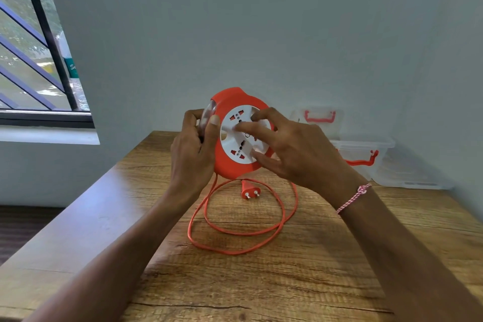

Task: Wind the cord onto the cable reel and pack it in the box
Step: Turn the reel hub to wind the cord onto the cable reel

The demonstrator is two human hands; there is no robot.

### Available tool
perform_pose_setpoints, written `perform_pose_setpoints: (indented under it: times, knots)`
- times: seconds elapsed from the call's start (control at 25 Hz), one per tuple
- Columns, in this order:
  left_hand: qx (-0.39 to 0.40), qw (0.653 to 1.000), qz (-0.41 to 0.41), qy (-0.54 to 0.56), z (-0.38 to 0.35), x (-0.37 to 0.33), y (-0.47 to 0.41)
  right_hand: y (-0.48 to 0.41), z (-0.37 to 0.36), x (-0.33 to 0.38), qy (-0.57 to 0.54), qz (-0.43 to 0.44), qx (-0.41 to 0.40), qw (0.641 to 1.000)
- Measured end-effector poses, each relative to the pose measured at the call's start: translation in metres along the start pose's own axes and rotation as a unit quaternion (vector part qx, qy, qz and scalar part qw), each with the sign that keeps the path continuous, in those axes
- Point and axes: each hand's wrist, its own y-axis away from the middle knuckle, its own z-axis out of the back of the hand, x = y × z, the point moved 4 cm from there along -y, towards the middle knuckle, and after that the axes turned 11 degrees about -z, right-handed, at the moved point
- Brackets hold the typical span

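Note:
An orange cable reel (230, 165) with a white socket face (236, 144) is held upright above the wooden table (313, 282). My left hand (192, 149) grips its left edge, thumb on the front rim. My right hand (292, 148) lies over the white face with its fingers spread and their tips on the disc. From under the reel an orange cord (235, 232) hangs down and lies in loose loops on the table. Its orange two-pin plug (248, 189) rests below the reel. A clear plastic box (366, 154) with red latches stands at the back right.
The box's clear lid (320, 116) with a red handle leans against the wall behind the box. A window with dark bars (34, 42) is at the left. The table's left edge drops to the floor.

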Motion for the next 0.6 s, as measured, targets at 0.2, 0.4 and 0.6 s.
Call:
perform_pose_setpoints:
  times: [0.2,0.4,0.6]
  knots:
    - [0.018,1.0,0.008,0.013,-0.0036,0.0048,0.0007,0.0013,-0.0029,0.0035,0.071,0.023,-0.014,0.997]
    - [0.027,0.999,0.016,0.013,-0.0053,0.0025,0.0026,0.0033,-0.0008,0.0004,0.039,0.025,-0.056,0.997]
    - [0.011,1.0,0.009,-0.007,-0.0086,-0.0051,0.0077,0.0024,-0.0036,0.0075,-0.038,-0.096,-0.108,0.989]
